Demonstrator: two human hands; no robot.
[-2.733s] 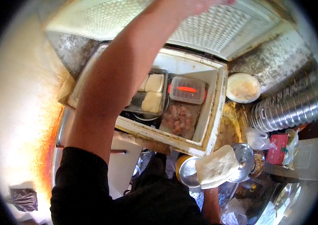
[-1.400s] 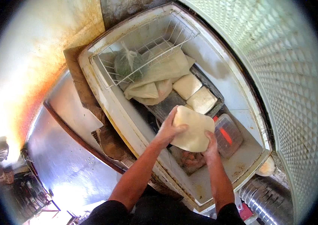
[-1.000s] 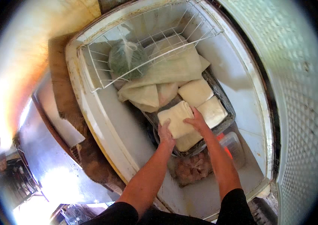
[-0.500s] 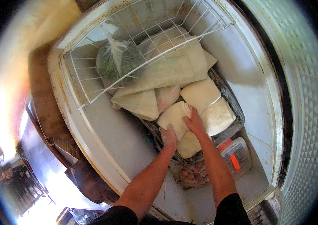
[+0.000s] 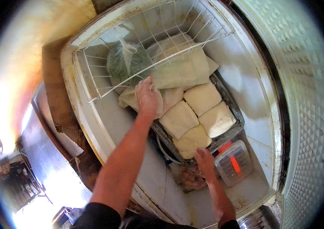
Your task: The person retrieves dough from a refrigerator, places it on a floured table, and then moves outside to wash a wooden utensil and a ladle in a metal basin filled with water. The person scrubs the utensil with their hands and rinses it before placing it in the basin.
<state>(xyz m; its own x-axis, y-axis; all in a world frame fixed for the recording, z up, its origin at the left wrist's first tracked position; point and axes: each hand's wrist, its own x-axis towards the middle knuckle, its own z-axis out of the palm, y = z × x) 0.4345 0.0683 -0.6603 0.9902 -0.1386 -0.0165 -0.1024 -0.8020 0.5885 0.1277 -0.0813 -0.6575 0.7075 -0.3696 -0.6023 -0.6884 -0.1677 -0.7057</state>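
Note:
Several pale, flat squares of dough (image 5: pixel 202 100) lie side by side in a dark, worn tray (image 5: pixel 239 119) inside a white chest freezer. My left hand (image 5: pixel 146 98), dusted with white, lies over the edge of a cream cloth (image 5: pixel 183 72) at the tray's far side, just below the wire basket. Its fingers look stretched out, though their undersides are hidden. At the tray's near edge, my right hand (image 5: pixel 205 162) has its fingertips beside the nearest dough square (image 5: pixel 192 141). Those fingers are slightly bent and hold nothing visible.
A white wire basket (image 5: pixel 169 57) spans the freezer's far end, with a knotted clear bag of greens (image 5: pixel 128 61) by it. Near me stand a clear-lidded box with orange clips (image 5: pixel 232 164) and a bag of reddish pieces (image 5: pixel 190 177). The freezer's rim (image 5: pixel 104 152) surrounds everything.
Both hands have let go of the dough square, which now lies flat in the tray. My left hand has moved up to the cloth; my right has drawn back to the tray's near edge.

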